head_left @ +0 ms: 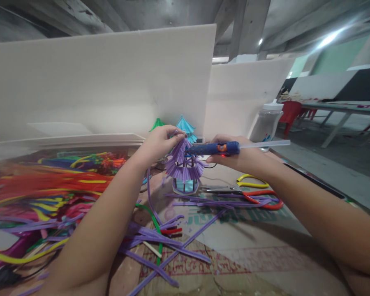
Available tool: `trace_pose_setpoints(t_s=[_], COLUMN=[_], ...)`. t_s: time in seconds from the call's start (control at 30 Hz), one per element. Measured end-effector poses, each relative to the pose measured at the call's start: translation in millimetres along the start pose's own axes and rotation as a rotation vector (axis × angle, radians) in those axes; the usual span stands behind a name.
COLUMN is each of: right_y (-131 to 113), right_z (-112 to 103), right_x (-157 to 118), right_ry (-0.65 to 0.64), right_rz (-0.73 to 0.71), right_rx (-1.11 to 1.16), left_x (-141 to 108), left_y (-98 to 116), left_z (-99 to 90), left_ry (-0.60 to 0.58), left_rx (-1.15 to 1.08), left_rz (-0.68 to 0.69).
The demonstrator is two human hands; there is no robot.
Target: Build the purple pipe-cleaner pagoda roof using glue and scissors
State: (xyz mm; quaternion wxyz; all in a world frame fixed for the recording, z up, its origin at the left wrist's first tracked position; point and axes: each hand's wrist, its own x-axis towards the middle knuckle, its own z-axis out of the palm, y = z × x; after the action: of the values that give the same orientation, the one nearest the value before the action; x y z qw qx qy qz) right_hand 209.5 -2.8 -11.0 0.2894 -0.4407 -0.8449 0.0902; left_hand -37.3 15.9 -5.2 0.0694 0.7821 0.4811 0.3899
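Observation:
A small tiered pavilion (185, 170) with purple pipe-cleaner roofs stands upright on the table. My left hand (164, 142) pinches at the top of its upper roof, thumb and fingertips together. In my right hand (228, 154) is a blue hot glue gun (216, 148), its nozzle pointing left at the upper roof. A clear glue stick (265, 144) sticks out of its rear end. Part of the right hand is hidden behind the gun. Behind the pavilion show a light-blue roof (185, 125) and a green roof (157, 123).
Scissors (255, 193) with red and yellow handles lie at the right. Loose purple pipe cleaners (172, 242) cross the table in front. Bundles of coloured pipe cleaners (55, 185) fill the left side. A clear bottle (265, 121) stands back right, before white boards (105, 82).

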Motion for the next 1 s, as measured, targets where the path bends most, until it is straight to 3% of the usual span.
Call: trace_pose_setpoints(t_s=[0.27,1.0], right_y=[7,12], right_z=[3,7], right_x=[2,4], right_ry=[0.054,0.127], right_rz=[-0.053,-0.012], right_rx=[0.035,0.034], left_x=[-1,-1], left_y=[1,1], left_z=[0.1,0.3], left_ry=[0.006,-0.001], left_rx=[0.002,-0.002], left_rz=[0.013,0.003])
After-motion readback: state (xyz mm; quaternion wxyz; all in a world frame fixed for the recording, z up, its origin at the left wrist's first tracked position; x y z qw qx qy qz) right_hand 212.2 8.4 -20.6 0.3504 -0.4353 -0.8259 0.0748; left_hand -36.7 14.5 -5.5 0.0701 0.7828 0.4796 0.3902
